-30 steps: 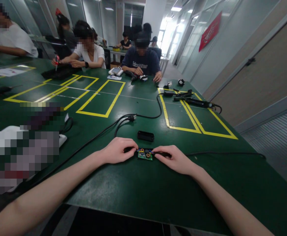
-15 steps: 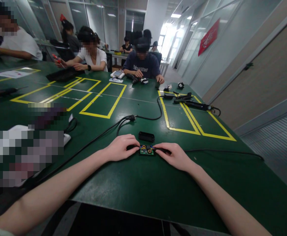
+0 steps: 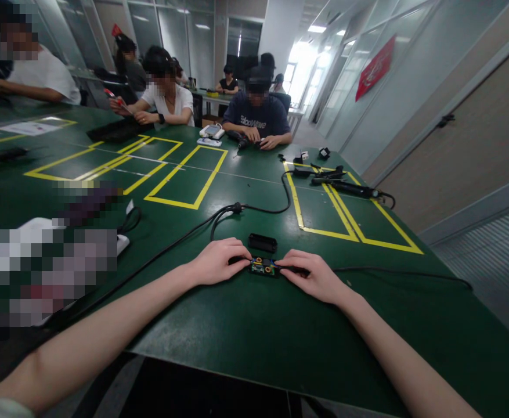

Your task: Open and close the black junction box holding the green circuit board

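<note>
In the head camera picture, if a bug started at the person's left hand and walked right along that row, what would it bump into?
Left hand → circuit board → right hand → stretch of black cord beyond it.

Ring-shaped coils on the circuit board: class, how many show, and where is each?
2 on the circuit board: the far coil, toward the left hand, and the near coil, toward the right hand. Others may be hidden.

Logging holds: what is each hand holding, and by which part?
Right hand: a black cord, pinched near the circuit board. Left hand: at the board's left end, exact hold unclear.
</note>
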Demonstrator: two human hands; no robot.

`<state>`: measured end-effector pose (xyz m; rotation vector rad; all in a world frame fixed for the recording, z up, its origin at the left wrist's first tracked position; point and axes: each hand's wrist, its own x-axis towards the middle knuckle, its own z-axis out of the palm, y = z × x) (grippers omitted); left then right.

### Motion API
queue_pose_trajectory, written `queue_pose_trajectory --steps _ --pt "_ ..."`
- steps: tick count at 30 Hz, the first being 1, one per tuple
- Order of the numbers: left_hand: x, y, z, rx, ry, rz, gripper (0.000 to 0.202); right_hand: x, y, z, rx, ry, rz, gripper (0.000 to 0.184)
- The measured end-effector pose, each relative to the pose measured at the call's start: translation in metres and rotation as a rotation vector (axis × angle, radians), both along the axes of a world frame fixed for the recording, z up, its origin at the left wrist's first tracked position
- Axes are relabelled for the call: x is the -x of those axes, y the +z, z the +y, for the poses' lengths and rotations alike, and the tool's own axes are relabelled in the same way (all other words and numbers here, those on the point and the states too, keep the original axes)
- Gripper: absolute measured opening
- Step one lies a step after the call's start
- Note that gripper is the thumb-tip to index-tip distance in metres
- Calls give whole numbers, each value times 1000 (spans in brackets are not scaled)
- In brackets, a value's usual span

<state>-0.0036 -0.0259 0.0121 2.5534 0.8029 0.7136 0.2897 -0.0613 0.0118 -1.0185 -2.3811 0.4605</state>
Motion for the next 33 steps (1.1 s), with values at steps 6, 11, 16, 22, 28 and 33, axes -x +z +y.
queue_pose_trajectory --steps 6,11,16,22,28,33 --pt "-2 0 -1 -39 8 27 16 1 6 -1 -263 33 -180 25" --pt "-2 -2 1 -78 63 -2 16 3 3 1 -300 1 -210 25" --pt "0 -3 1 -39 76 -55 16 4 -2 4 -206 -31 -64 25" --pt "-1 -2 1 19 38 -59 16 5 0 2 -65 -34 36 22" --pt "-1 -3 1 20 17 -7 13 8 5 0 -49 3 26 17" --pt "-2 -3 -1 -27 37 30 19 6 0 3 -83 -37 23 16"
